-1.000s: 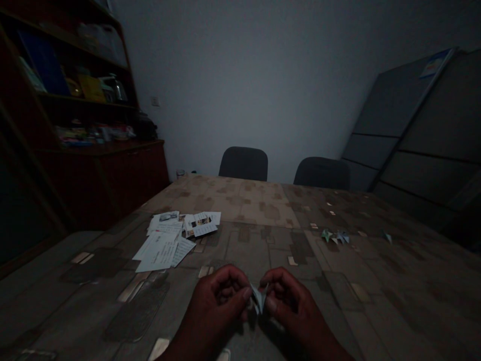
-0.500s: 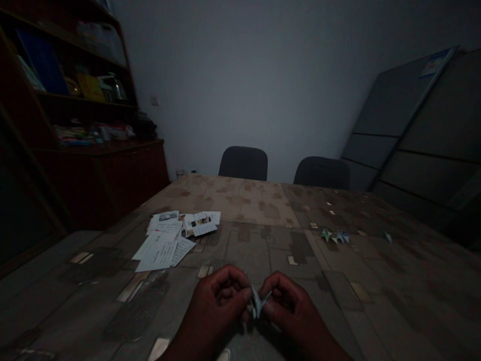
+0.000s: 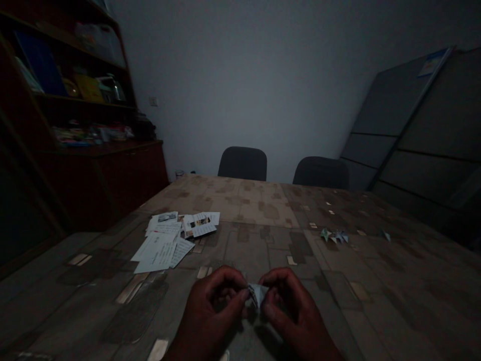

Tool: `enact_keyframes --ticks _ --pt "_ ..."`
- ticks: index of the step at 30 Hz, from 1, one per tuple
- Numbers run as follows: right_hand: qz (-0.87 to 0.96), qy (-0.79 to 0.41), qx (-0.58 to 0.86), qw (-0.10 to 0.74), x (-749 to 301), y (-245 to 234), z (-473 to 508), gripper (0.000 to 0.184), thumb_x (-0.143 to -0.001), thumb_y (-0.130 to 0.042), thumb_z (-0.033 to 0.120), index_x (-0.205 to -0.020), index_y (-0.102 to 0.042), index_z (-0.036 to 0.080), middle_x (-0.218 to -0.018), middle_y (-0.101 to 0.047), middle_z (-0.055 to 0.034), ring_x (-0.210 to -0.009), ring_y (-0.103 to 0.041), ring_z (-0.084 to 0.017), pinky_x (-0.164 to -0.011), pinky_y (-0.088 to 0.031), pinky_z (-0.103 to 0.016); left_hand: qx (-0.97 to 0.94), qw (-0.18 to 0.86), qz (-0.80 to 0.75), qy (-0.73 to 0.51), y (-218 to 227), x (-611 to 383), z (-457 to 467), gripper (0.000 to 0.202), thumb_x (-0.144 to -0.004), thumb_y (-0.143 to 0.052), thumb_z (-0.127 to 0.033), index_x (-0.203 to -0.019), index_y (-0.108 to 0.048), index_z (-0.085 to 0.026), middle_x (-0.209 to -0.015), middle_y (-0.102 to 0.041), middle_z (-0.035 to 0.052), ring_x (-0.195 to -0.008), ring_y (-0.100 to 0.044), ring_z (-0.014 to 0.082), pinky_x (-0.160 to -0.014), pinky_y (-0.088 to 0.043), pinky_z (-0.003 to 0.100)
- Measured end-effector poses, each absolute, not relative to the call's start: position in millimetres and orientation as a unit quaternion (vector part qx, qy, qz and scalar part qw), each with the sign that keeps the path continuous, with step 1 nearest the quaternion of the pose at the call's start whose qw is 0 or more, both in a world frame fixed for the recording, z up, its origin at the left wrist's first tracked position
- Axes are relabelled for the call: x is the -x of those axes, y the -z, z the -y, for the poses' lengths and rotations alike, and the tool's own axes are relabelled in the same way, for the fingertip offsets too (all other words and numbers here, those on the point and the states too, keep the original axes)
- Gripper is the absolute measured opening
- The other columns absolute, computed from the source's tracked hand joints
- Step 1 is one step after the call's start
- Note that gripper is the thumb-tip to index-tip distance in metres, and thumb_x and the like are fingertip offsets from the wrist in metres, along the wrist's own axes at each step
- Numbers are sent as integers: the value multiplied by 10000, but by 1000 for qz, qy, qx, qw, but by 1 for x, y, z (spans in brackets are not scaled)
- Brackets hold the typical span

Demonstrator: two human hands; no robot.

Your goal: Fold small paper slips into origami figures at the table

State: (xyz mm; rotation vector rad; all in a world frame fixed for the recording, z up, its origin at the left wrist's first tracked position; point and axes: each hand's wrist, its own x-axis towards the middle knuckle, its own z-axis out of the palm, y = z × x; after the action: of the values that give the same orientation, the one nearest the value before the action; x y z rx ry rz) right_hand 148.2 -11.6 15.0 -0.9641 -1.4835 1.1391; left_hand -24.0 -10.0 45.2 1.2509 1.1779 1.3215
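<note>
While left hand (image 3: 214, 308) and right hand (image 3: 295, 308) pinch one paper (image 3: 259, 294) (folded), two chairs (image 3: 242, 164) beyond

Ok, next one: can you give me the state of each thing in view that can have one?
Left hand: fingers closed on the folded paper
Right hand: fingers closed on its other side
Folded paper: creased, held between both hands
Loose papers: overlapping, spread on the table
Small folded pieces: bunched together
Lone piece: apart from the bunch
Tablecloth: spread out
Cabinet doors: look shut, though dim
</note>
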Motion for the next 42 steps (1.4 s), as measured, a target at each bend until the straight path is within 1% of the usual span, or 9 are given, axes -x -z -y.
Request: enact_keyframes --ticks 5,8,11,15,20,28,35,39,42 --pt "643 -391 440 490 -146 -13 16 377 -685 -737 190 -1030 -601 253 -781 -598 10 -719 -554 -194 -672 -413 -313 -530 440 -484 -539 -38 24 8 79 -686 -672 -208 -616 -637 -207 -482 -577 -41 -453 -537 133 -464 -411 223" --pt "668 -368 454 461 -148 -8 14 347 -698 -745 188 -1017 -622 247 -730 -582 17 -684 -551 -192 -652 -405 -314 -539 451 -473 -530 -33 25 7 74 -686 -673 -207 -618 -644 -204 -504 -581 -36 -463 -533 132 -469 -409 224" --pt "668 -392 448 447 -148 -7 11 276 -737 -730 212 -993 -629 235 -716 -584 13 -684 -561 -191 -652 -408 -312 -533 456 -478 -528 -33 26 7 68 -704 -685 -210 -643 -656 -200 -536 -580 -34 -501 -538 132 -490 -413 223" --pt "623 -458 422 474 -145 -9 9 252 -755 -725 299 -966 -609 224 -702 -550 30 -664 -523 -164 -626 -383 -287 -518 486 -477 -518 -37 27 9 64 -729 -697 -253 -753 -686 -195 -575 -610 -25 -514 -567 144 -492 -447 231" --pt "565 -529 397 494 -141 -12 9 330 -741 -767 417 -941 -597 217 -721 -524 34 -652 -481 -138 -608 -371 -258 -477 482 -484 -553 -39 26 9 102 -731 -705 -263 -810 -693 -199 -623 -612 -29 -515 -555 125 -478 -428 210" --pt "577 -571 352 466 -147 -5 6 390 -769 -746 512 -988 -604 221 -783 -565 14 -683 -507 -133 -633 -405 -242 -553 459 -480 -503 -33 29 6 106 -746 -678 -244 -837 -710 -202 -667 -611 -8 -608 -555 159 -554 -438 241" --pt "624 -525 379 438 -144 -20 13 259 -854 -652 393 -1014 -665 190 -826 -666 -45 -788 -614 -197 -698 -453 -292 -610 423 -434 -511 -34 30 4 57 -748 -624 -209 -703 -657 -199 -698 -582 -8 -629 -538 161 -579 -421 263" --pt "662 -462 400 435 -144 -23 13 201 -869 -599 318 -999 -690 194 -834 -693 -52 -762 -622 -203 -692 -464 -307 -630 414 -422 -504 -32 29 5 81 -756 -620 -199 -677 -637 -194 -705 -582 -2 -642 -544 166 -583 -418 268" --pt "664 -436 417 441 -146 -19 10 192 -870 -588 313 -979 -693 196 -847 -701 -58 -785 -629 -216 -702 -469 -318 -635 412 -426 -496 -31 29 6 91 -765 -623 -193 -675 -635 -196 -701 -588 -4 -643 -547 162 -584 -420 262"
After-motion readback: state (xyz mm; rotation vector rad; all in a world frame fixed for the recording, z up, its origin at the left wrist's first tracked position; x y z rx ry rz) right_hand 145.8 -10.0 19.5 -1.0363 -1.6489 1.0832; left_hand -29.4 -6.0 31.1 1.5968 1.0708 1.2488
